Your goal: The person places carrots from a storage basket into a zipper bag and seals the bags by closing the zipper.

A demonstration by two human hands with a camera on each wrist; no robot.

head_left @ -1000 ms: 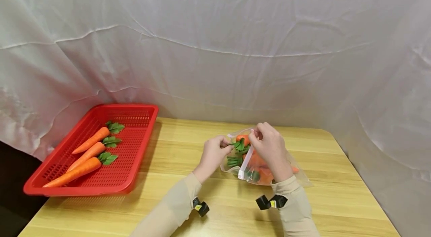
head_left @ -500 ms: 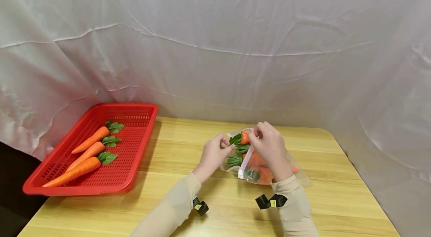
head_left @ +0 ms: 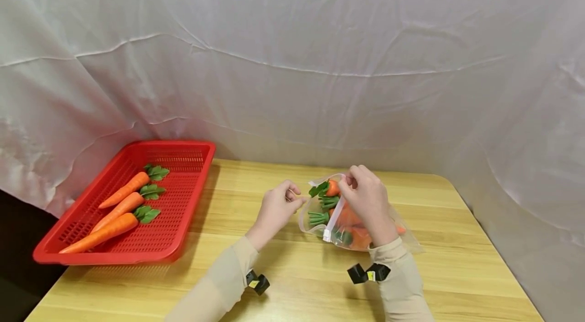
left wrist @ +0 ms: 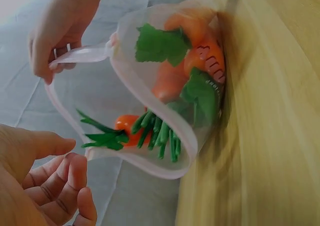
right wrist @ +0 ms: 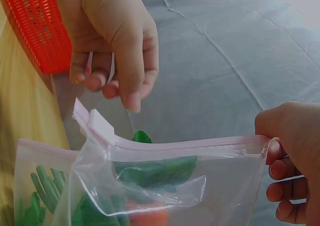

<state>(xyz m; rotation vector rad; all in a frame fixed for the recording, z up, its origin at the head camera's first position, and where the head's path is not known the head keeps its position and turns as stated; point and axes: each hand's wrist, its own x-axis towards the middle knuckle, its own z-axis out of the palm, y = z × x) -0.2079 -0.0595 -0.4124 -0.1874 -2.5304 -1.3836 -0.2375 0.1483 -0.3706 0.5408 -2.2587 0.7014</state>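
Observation:
A clear zip bag with a pale pink rim lies on the table, its mouth held apart toward the left. Inside are several carrots with green tops; one carrot lies near the mouth, its leaves to the left. My right hand pinches the upper rim between thumb and forefinger, as the right wrist view also shows. Just left of the mouth is my left hand, holding nothing, fingers loosely bent and thumb apart from them in the left wrist view. A white slider sits at the rim's near end.
On the left of the wooden table stands a red plastic basket with three carrots side by side in it. A pale cloth curtain hangs behind the table and along its right side.
My left hand has let go of the carrot's green top at the bag's mouth and drawn back a little to the left. The carrot stays in the bag; my right hand keeps its place.

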